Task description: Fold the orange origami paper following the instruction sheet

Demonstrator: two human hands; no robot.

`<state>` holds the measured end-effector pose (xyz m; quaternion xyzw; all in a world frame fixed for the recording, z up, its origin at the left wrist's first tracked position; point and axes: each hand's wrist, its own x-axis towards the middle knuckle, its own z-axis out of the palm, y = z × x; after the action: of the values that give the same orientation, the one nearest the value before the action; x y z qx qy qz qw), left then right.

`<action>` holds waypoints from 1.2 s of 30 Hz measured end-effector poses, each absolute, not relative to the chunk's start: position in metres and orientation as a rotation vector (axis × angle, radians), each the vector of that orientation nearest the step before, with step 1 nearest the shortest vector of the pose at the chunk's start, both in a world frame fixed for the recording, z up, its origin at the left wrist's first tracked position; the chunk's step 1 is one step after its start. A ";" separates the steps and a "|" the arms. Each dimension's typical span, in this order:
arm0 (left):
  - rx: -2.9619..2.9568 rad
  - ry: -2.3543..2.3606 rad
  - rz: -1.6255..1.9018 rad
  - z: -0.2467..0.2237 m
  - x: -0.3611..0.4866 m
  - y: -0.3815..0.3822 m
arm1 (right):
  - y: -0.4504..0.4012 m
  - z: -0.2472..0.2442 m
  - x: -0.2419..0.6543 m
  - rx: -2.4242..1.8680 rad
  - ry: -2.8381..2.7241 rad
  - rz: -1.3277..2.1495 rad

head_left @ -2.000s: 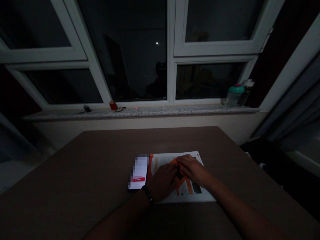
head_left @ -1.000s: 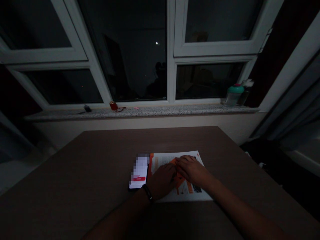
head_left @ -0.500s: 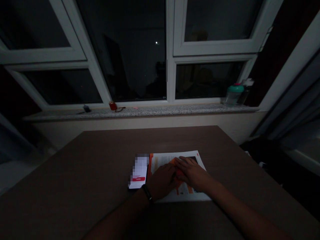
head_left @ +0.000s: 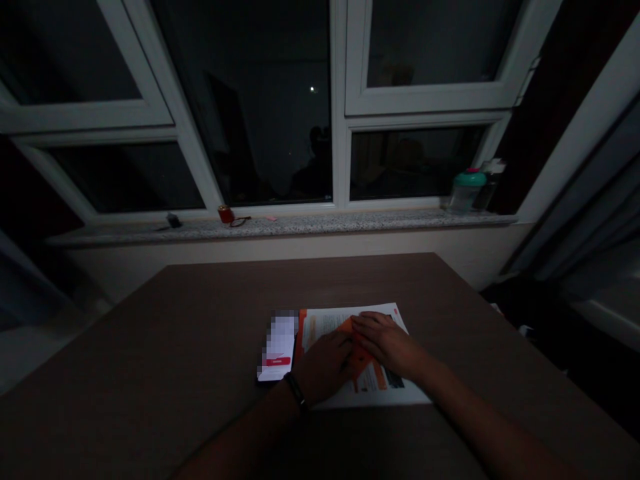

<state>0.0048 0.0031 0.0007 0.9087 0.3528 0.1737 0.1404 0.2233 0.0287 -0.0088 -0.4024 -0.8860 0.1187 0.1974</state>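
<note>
A folded orange-red paper (head_left: 361,360) lies on a printed booklet (head_left: 325,320) on the brown table. My left hand (head_left: 327,363), with a dark band at its wrist, rests on the paper's left part, its fingers bent and dim. From the right, my right hand (head_left: 385,340) lies over the paper's upper right part, palm down with its fingers stretched to the left. The fingertips of both hands are near each other. A lit phone (head_left: 280,347) lies just left of the booklet.
The brown table (head_left: 200,320) reaches toward a speckled stone sill (head_left: 310,223) under the window. On the sill stand a red jar (head_left: 226,214), a small dark object (head_left: 173,220) and a bottle with a teal lid (head_left: 467,190). Curtains hang at both sides.
My right hand has shifted slightly and lies flatter, and more of the orange-red paper shows between my hands. My left hand has stayed nearly in place.
</note>
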 end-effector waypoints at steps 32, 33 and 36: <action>2.660 0.992 0.471 0.000 0.006 0.004 | 0.030 -0.010 0.223 -1.043 -2.528 0.247; 2.663 0.991 0.471 0.000 0.006 0.005 | 0.031 -0.009 0.223 -1.047 -2.510 0.249; 2.668 0.980 0.467 -0.002 0.005 0.005 | 0.033 -0.009 0.225 -1.083 -2.444 0.232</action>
<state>0.0054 0.0052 -0.0020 0.9185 0.3372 0.1606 0.1302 0.2246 0.0332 -0.0092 -0.3931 -0.8870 0.0843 0.2273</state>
